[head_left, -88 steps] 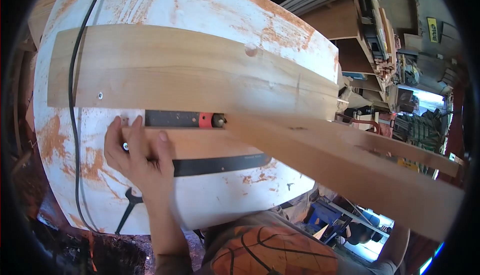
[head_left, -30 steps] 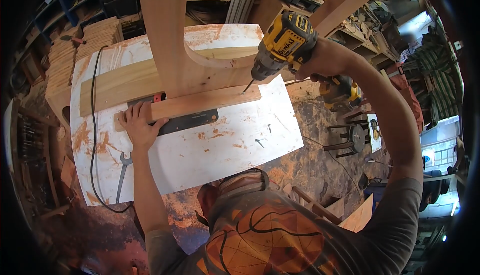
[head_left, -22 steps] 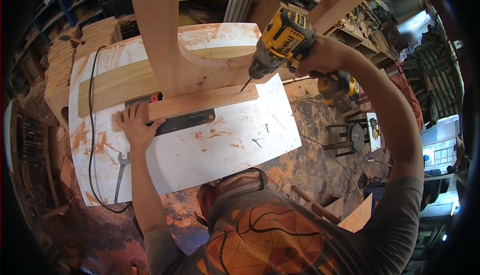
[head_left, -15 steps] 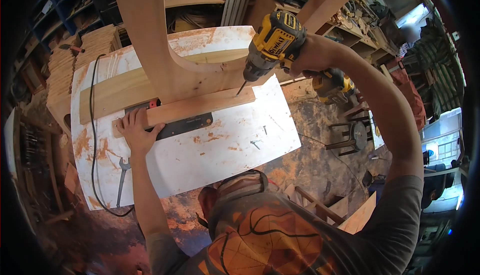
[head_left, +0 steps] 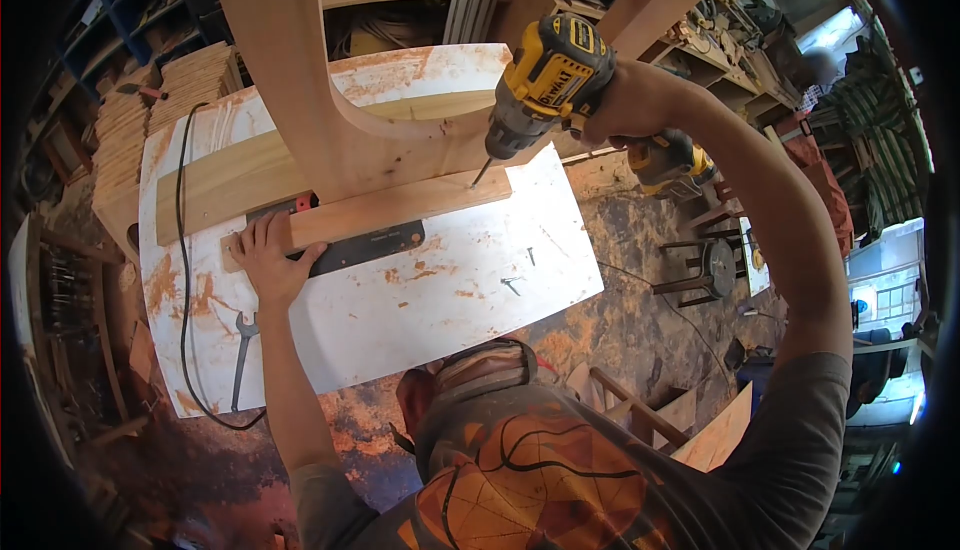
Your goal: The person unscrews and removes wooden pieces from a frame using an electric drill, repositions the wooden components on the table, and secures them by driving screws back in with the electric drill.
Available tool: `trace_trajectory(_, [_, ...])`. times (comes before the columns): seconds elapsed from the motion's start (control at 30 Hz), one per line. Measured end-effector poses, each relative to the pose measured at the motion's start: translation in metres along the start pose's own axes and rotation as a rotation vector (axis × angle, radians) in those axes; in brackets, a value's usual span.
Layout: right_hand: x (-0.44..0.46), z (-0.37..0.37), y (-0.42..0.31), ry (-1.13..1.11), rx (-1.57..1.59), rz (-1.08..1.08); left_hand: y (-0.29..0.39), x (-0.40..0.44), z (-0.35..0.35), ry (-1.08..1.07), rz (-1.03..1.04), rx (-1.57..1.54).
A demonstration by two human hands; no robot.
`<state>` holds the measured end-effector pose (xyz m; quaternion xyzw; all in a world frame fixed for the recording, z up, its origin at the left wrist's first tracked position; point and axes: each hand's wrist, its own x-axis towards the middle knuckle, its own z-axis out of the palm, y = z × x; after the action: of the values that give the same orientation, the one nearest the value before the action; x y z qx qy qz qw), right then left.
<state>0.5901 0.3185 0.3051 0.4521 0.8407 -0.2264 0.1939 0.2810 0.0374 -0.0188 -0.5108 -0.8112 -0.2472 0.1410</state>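
My right hand [head_left: 635, 105] is wrapped round the grip of a yellow-and-black cordless drill [head_left: 553, 75]. The drill is tilted, and its thin bit [head_left: 482, 173] meets the top of a wooden strip [head_left: 400, 203] near the strip's right end. At the other end, my left hand [head_left: 272, 262] grips the strip, fingers over the top and thumb along the near side. Directly behind the strip stands a large curved wooden piece [head_left: 290, 60], touching or nearly touching it. A flat black tool [head_left: 385, 241] with a red part lies partly hidden beneath the strip.
A white, dust-marked board [head_left: 450, 300] carries these things. On it lie a wrench [head_left: 243, 360], a few small screws [head_left: 512, 286], a black cable [head_left: 182, 270] and a long plank [head_left: 215, 185]. A dark stool [head_left: 715, 268] stands to the right; stacked wood [head_left: 140, 150] is at left.
The view has shifted slightly. Both hands keep their holds, and the drill bit stays at about the same spot on the strip.
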Motion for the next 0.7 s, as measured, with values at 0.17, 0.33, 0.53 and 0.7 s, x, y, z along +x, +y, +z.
trace_trajectory(0.17, [0.002, -0.001, 0.001, 0.010, -0.004, 0.003, 0.001, 0.001, -0.002, -0.016, -0.007, 0.013])
trace_trajectory(0.33, [-0.001, 0.000, -0.002, 0.020, -0.030, -0.057, 0.002, 0.002, -0.002, -0.025, -0.011, 0.006])
trace_trajectory(0.53, [0.004, -0.002, -0.005, 0.019, -0.066, -0.053, 0.001, 0.003, -0.001, 0.001, 0.001, 0.010])
trace_trajectory(0.7, [0.006, -0.003, 0.000, -0.056, 0.068, 0.036, 0.000, 0.003, -0.002, -0.016, -0.001, 0.009])
